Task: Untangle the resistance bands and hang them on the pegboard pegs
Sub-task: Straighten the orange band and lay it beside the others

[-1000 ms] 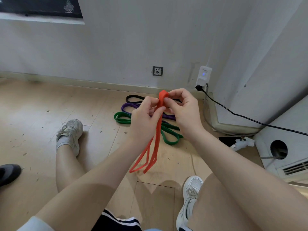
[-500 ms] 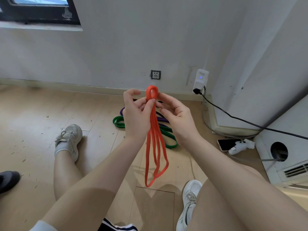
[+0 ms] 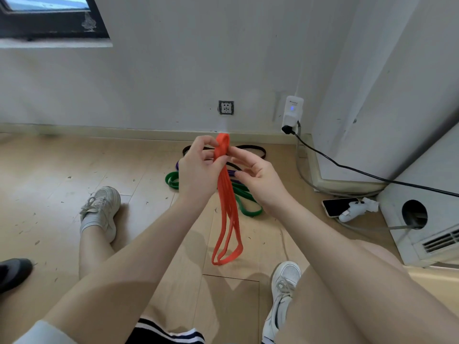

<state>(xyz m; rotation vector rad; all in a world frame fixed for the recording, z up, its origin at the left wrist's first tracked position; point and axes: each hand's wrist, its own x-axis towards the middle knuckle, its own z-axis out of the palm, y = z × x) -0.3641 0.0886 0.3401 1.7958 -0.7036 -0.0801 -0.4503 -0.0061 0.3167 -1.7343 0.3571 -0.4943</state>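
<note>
From the head camera, we see one orange band point(image 3: 224, 199) held up in front of us, above the wooden floor point(image 3: 49, 182). It is folded into a bundle of long loops. The top makes a small round loop, and the long loops hang down from it, clear of the floor.

Our left hand point(image 3: 198, 173) pinches the orange band just under the small top loop, with thumb and fingers curled on it. Our right hand point(image 3: 258, 178) is just to the right of the orange band. Its fingers are bent, and two fingertips touch the band near the top. We cannot tell if they really squeeze it.

Behind the orange band, three more bands lie on the floor in a pile. One is a green band point(image 3: 246, 202), the closest to the orange band. One is a purple band point(image 3: 232, 173), peeking out behind our hands. One is a black band point(image 3: 250, 148), the farthest back, near the wall.

Down and to the left of the orange band is one white shoe point(image 3: 103, 207). Down and to the right is a second white shoe point(image 3: 284, 284). Far to the left is one dark shoe point(image 3: 12, 271).

To the right of the orange band lies one phone point(image 3: 335, 206) on the floor. Up and to the right, one white plug box point(image 3: 293, 111) sits on the wall, with one black cord point(image 3: 360, 171) running from it. Straight above the orange band is one wall socket point(image 3: 226, 107).
</note>
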